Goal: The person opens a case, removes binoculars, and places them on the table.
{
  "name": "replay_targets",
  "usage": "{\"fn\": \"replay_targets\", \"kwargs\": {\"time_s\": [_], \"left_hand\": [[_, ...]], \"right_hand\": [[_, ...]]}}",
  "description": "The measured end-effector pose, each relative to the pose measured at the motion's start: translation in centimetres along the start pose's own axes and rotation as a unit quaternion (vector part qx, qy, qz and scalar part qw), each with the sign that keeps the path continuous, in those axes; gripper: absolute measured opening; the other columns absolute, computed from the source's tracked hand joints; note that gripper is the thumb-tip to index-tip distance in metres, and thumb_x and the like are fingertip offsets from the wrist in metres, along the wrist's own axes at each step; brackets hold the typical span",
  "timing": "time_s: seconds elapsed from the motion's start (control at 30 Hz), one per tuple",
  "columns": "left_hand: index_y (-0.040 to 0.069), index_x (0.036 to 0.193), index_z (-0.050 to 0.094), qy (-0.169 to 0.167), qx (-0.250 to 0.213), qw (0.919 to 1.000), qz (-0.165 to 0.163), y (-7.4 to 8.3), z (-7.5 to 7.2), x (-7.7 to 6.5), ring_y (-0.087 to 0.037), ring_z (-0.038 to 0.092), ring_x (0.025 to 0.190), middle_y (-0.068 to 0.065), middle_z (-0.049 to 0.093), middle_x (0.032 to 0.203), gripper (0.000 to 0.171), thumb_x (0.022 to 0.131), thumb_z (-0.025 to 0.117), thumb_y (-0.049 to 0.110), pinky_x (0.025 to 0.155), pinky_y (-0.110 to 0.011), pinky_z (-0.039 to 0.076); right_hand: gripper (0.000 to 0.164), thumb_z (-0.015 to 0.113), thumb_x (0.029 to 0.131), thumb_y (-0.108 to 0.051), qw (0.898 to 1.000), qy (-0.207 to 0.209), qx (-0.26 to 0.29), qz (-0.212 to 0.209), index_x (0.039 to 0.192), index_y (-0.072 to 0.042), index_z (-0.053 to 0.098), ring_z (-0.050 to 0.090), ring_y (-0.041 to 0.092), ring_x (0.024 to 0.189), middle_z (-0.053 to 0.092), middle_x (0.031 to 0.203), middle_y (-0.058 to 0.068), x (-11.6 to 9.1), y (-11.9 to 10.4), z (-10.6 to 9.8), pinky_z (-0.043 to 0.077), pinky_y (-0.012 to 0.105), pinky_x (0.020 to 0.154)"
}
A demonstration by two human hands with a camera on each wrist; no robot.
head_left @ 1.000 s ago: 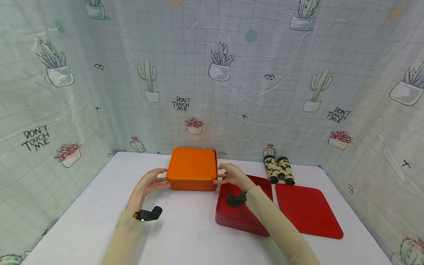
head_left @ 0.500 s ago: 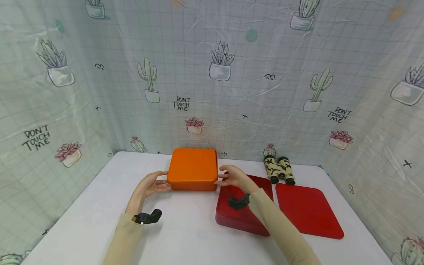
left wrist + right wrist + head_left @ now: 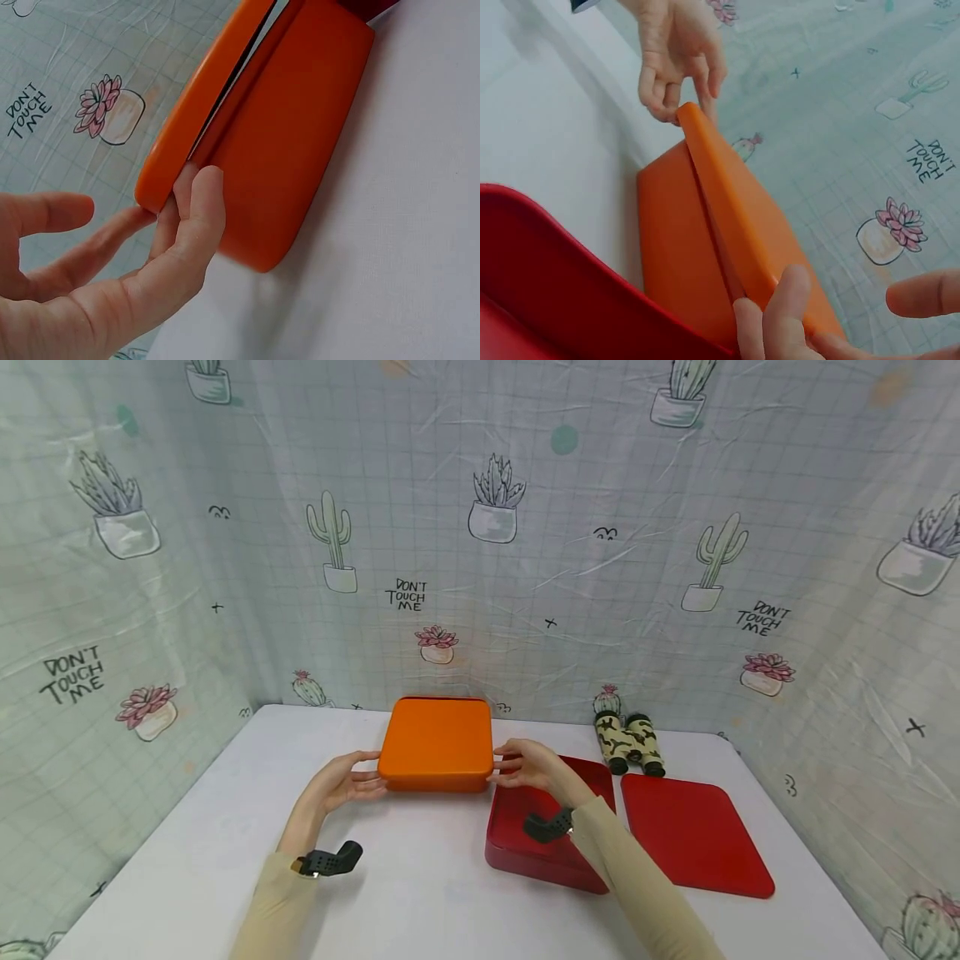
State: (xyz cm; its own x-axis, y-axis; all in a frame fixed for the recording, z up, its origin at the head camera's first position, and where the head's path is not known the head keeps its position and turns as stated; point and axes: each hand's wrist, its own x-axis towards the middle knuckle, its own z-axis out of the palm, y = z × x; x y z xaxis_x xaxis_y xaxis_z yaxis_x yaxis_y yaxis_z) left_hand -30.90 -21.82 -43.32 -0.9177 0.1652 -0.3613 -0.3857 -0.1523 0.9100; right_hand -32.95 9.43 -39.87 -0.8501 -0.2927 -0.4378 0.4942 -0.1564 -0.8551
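Note:
An orange lid (image 3: pixel 437 739) sits over an orange box (image 3: pixel 307 127) at the back of the white table. A narrow gap shows between lid and box in both wrist views. My left hand (image 3: pixel 341 781) holds the lid's left edge, fingertips tucked under its rim and thumb held apart. On the opposite edge, my right hand (image 3: pixel 534 768) has its fingers curled at the rim, thumb also away from the lid. Just right of it, under the right forearm, stands a lidless red box (image 3: pixel 517 839). The inside of the orange box is hidden.
A flat red lid (image 3: pixel 697 835) lies on the table (image 3: pixel 420 877) right of the red box. Camouflage binoculars (image 3: pixel 628 745) stand behind that lid, near the back edge. A cactus-printed curtain (image 3: pixel 450 468) hangs around the back and sides.
The orange lid has shifted slightly toward me; a dark strip at its right edge is gone and one shows along the back. Both hands have moved slightly nearer with it.

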Motion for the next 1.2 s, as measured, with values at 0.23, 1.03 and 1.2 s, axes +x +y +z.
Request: {"fn": "replay_targets", "kwargs": {"time_s": [0.23,1.03,1.2], "left_hand": [[-0.002,0.138,0.023,-0.007,0.007,1.0,-0.002,-0.3,0.0,-0.3,-0.024,0.061,0.087,-0.03,0.03,0.131,0.052,0.095,0.034,0.026,0.09,-0.046,0.044],[-0.003,0.138,0.021,-0.044,0.03,0.9986,-0.001,-0.9,-0.4,-1.6,-0.038,0.053,0.108,-0.028,0.041,0.123,0.053,0.096,0.03,0.028,0.087,-0.046,0.047],[-0.005,0.138,0.019,-0.067,0.043,0.9968,0.006,-1.1,-0.6,-2.2,-0.039,0.054,0.107,-0.03,0.036,0.128,0.054,0.097,0.029,0.028,0.09,-0.047,0.043]], "right_hand": [[0.008,0.04,0.089,-0.006,0.998,-0.007,0.057,-0.028,0.092,0.0,0.043,0.04,0.034,0.105,0.022,0.136,0.029,-0.5,-0.1,0.0,0.032,0.044,0.103],[0.04,0.042,0.088,-0.008,0.998,0.001,0.059,0.016,0.122,0.009,0.029,0.033,0.034,0.104,0.027,0.119,0.02,-1.1,0.7,0.0,0.051,0.039,0.083],[0.043,0.042,0.089,-0.009,0.998,-0.006,0.06,0.015,0.126,0.008,0.028,0.031,0.038,0.111,0.022,0.13,0.024,-1.8,1.0,0.1,0.045,0.043,0.092]]}}
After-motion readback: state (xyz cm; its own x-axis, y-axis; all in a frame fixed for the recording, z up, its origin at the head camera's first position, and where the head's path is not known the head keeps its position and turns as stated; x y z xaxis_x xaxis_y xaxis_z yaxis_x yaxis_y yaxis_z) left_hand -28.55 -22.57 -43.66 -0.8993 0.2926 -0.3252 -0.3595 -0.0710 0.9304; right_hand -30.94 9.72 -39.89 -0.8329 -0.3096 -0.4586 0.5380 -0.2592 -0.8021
